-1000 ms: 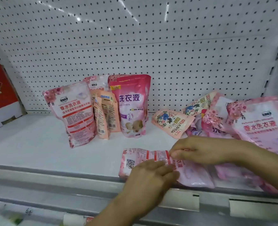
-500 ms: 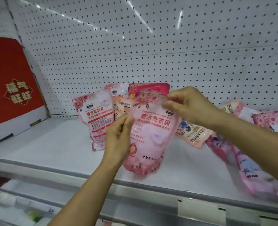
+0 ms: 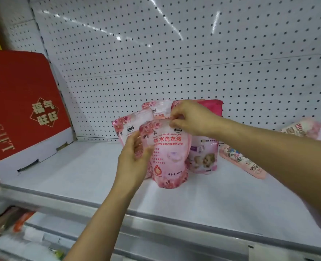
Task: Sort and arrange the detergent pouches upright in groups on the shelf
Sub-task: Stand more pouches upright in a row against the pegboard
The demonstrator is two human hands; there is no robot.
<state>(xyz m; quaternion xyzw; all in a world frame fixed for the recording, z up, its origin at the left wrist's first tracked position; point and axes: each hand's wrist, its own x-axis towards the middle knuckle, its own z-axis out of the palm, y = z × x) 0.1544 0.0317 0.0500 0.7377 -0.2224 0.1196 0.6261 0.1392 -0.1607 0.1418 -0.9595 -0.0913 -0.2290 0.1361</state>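
A pink floral detergent pouch point(image 3: 170, 157) stands upright on the white shelf point(image 3: 84, 174), its base touching the shelf surface. My right hand point(image 3: 189, 117) pinches its top edge. My left hand point(image 3: 133, 159) grips its left side. Right behind it stand two matching pink pouches point(image 3: 126, 125) point(image 3: 155, 108). A darker pink pouch with a baby picture point(image 3: 204, 155) stands just to the right. An orange-pink flowered pouch point(image 3: 240, 162) lies flat further right, and another pouch point(image 3: 304, 129) lies at the far right.
A red gift box point(image 3: 22, 102) leans at the shelf's left end. White pegboard point(image 3: 174, 53) forms the back wall. A metal price rail point(image 3: 155, 221) runs along the front edge, with a lower shelf of blurred goods point(image 3: 14, 223) below.
The pouch was picked up flat from the shelf front, turned upright in the air, then carried left and set down in front of the matching pouches. The view shifted left.
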